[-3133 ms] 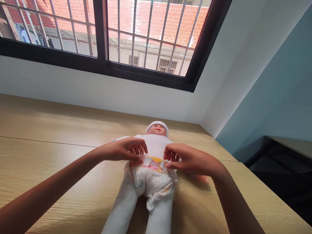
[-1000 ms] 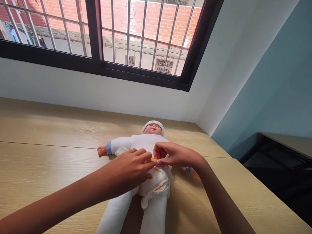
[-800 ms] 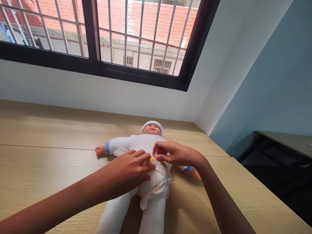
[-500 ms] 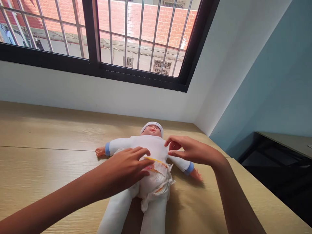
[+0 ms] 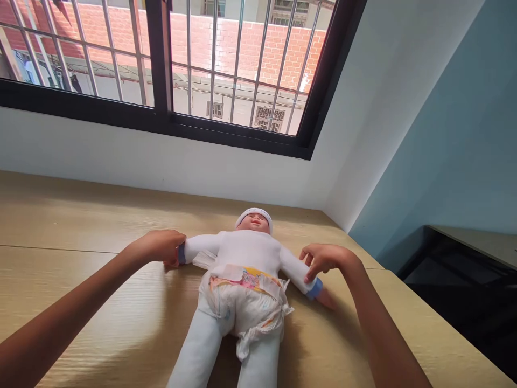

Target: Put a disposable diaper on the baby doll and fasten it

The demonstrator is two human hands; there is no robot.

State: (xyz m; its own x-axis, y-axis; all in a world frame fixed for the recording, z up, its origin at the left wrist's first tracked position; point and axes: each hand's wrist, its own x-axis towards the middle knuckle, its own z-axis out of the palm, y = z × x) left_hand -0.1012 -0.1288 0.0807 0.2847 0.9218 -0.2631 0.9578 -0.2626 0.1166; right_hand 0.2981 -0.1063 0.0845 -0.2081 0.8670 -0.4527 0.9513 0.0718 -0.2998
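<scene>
A baby doll (image 5: pixel 252 250) in a white suit and white cap lies on its back on the wooden table, arms spread. Around its hips sits a white diaper (image 5: pixel 258 304) with a yellow and orange printed front band. My left hand (image 5: pixel 163 245) is closed round the doll's arm at the blue cuff on the left, mostly covering the doll's hand there. On the other side, my right hand (image 5: pixel 323 258) grips the doll's sleeve just above the blue cuff, thumb and fingers curled against it. The lower legs run out of view at the bottom.
The wooden table (image 5: pixel 100 302) reaches back to a white wall under a black-framed window (image 5: pixel 242 132) with metal bars. A blue wall (image 5: pixel 456 134) rises at the right, with a dark piece of furniture (image 5: pixel 456 280) beyond the table's right edge.
My left hand has moved left from above the diaper to the doll's cuff, uncovering the diaper front. My right hand has lowered from beside the chest onto the other sleeve.
</scene>
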